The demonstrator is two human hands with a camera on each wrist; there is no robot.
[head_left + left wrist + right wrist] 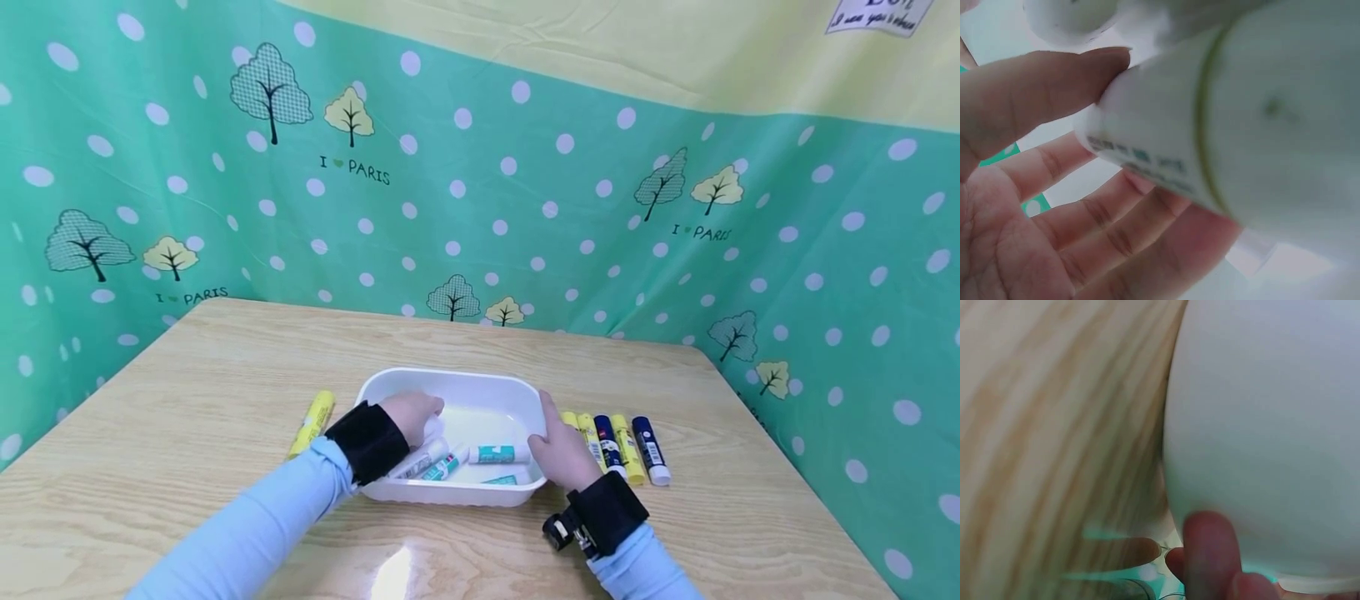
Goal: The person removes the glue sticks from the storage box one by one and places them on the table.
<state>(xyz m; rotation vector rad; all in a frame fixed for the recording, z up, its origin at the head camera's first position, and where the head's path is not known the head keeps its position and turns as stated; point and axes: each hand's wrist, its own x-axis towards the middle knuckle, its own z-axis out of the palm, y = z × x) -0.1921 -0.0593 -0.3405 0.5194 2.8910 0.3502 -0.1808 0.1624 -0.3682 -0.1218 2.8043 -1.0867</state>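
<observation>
A white plastic basin (450,493) stands on the table, holding several glue sticks, among them a white-and-teal glue stick (498,454). My left hand (408,417) reaches inside over its left part. In the left wrist view, its thumb and fingers grip a white glue stick (1154,125) with small printed text; the head view mostly hides this stick behind the hand. My right hand (567,454) holds the basin's right rim, thumb toward the inside and fingers along the outside. The right wrist view shows the basin's smooth outer wall (1272,437) with a fingertip against it.
Right of the basin lies a row of yellow and dark blue glue sticks, with a dark blue one (649,450) at its end. On the left is a yellow glue stick (312,423). A green dotted cloth (495,192) hangs behind the wooden table (247,367).
</observation>
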